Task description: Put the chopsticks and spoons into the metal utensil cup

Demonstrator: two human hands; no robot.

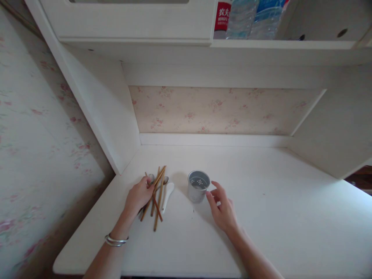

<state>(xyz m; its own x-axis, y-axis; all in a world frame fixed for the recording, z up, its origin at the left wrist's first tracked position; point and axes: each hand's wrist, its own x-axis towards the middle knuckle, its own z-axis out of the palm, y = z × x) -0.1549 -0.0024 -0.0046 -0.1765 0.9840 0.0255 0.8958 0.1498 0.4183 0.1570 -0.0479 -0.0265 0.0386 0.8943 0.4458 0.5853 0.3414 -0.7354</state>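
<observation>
A loose pile of wooden chopsticks [158,193] lies criss-crossed on the white desktop. My left hand [140,195] is over its left side, fingers closed around a chopstick; the fingertips are partly hidden. Two metal spoons [166,179] show among the sticks, and a white spoon [167,195] lies along the pile's right edge. To the right, a grey metal utensil holder [195,192] stands upright, with holes in its bottom. Beside it is my right hand [222,207], open, thumb and forefinger apart at the holder's right side. Whether they touch it I cannot tell.
The white desk [276,224] has side panels left and right and a low ledge at the back. Above hangs a shelf [174,54] holding plastic bottles [241,19]. Flowered wallpaper [37,155] covers the wall at left.
</observation>
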